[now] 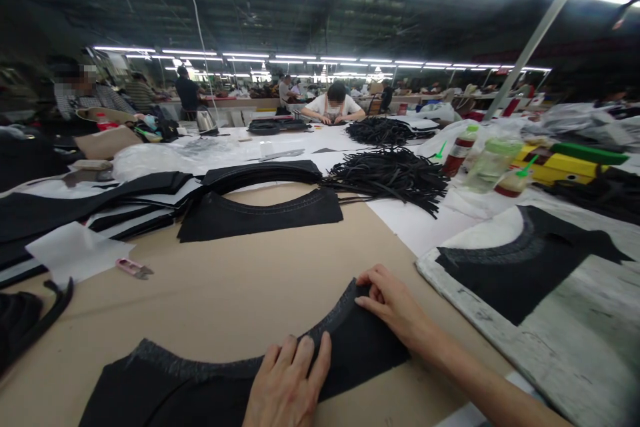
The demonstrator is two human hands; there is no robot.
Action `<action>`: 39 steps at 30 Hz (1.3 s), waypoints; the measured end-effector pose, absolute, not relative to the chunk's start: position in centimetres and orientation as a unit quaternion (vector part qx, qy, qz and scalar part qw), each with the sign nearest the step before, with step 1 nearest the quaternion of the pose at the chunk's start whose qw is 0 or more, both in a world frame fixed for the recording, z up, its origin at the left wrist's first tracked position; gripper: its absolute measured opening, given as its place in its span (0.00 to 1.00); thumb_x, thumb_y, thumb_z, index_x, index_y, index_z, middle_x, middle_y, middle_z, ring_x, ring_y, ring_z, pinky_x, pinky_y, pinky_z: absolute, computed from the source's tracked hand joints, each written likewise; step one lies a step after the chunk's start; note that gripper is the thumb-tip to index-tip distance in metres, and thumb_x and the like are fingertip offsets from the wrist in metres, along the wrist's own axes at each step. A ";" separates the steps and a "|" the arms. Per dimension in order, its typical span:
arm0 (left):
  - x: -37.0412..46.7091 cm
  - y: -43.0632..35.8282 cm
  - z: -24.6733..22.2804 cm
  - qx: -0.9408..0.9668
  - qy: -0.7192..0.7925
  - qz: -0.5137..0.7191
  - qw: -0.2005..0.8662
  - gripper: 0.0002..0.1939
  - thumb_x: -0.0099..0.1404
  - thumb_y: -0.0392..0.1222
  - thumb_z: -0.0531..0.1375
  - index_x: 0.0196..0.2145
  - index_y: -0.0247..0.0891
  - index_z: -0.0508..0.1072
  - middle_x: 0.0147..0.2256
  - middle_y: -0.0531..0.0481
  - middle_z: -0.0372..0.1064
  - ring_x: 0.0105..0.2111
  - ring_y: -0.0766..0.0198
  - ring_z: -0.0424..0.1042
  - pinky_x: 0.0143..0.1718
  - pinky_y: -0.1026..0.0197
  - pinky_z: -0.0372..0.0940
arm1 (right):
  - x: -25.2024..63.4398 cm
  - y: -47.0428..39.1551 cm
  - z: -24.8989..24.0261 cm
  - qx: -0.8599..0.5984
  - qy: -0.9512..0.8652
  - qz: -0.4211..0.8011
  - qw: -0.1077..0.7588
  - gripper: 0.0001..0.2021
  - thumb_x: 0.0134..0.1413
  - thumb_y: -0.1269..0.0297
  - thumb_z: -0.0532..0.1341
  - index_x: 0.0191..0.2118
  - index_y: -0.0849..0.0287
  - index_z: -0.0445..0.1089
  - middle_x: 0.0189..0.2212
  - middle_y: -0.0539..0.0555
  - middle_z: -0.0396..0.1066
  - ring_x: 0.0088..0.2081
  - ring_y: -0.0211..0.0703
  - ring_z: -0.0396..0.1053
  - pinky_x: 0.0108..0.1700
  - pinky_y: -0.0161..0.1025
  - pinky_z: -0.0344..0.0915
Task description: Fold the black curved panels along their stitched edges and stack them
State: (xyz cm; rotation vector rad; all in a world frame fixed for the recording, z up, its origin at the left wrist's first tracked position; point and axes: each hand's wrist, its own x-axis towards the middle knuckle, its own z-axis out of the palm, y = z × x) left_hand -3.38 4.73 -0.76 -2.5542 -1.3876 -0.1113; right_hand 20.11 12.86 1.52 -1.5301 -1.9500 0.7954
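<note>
A black fabric panel (200, 390) with a curved upper edge lies before me on the tan board. Along the curve runs a greyish, shiny band. My left hand (290, 380) rests flat on the middle of the panel, fingers spread and pointing away. At the panel's far right tip, my right hand (387, 300) pinches the corner between thumb and fingers. On a stained white board (575, 340) to the right lies a second black panel (525, 267) with a similar greyish band. Another curved black panel (265, 217) is farther back.
Pink thread snips (134, 269) lie at left by white paper (75, 253). Stacked black pieces (95, 203) stand behind them. A heap of black strips (395, 177), a green-lidded jar (493, 163) and glue bottles (517, 180) are at the back right. A co-worker (334, 105) leans over the far table.
</note>
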 end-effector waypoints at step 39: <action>-3.8 4.8 -0.8 -0.879 -0.464 -0.056 0.089 0.30 0.64 0.29 0.48 0.62 0.47 0.55 0.44 0.46 0.65 0.43 0.59 0.62 0.43 0.58 0.57 | 18.7 13.6 0.1 -0.602 -0.752 0.161 0.218 0.05 0.59 0.66 0.50 0.31 0.54 0.57 0.31 0.50 0.64 0.30 0.41 0.63 0.34 0.39 0.57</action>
